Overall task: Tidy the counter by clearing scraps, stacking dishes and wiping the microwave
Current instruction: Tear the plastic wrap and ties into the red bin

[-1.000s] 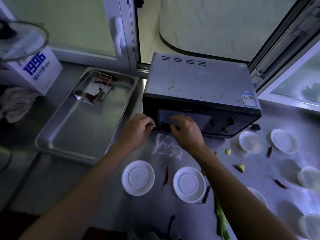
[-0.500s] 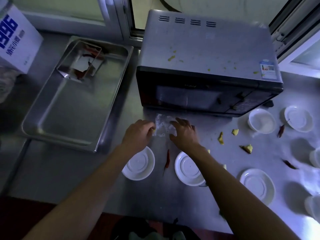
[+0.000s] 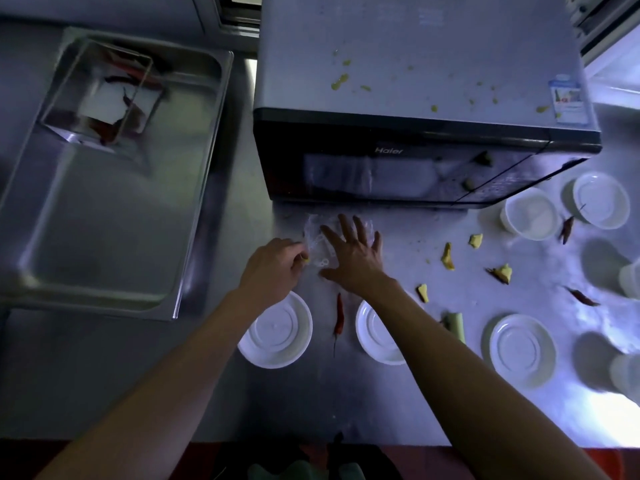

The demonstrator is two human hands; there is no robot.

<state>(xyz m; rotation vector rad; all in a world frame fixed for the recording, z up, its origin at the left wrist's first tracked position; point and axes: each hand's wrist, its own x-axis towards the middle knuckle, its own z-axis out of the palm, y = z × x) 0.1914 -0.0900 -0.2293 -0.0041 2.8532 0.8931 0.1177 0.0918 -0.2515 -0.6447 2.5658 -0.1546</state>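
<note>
**On the steel counter, before the microwave**

Between my hands lies a crumpled clear plastic wrapper [image 3: 320,242], just in front of the black-fronted grey microwave [image 3: 415,109]. My right hand [image 3: 353,258] lies flat on it, fingers spread. My left hand [image 3: 273,268] pinches its left edge, fingers curled. Near my wrists: two white round saucers [image 3: 277,332] with a dried red chilli [image 3: 339,315] between them. Yellow ginger scraps [image 3: 446,258] lie to the right.

A grey-topped, black-fronted microwave [image 3: 415,81] speckled with yellow bits stands on a silver steel desk [image 3: 138,375]. White saucers [image 3: 275,329], red dried chillies [image 3: 339,313] and yellow scraps [image 3: 446,256] lie scattered; a clear plastic wrap [image 3: 318,237] glints.
</note>
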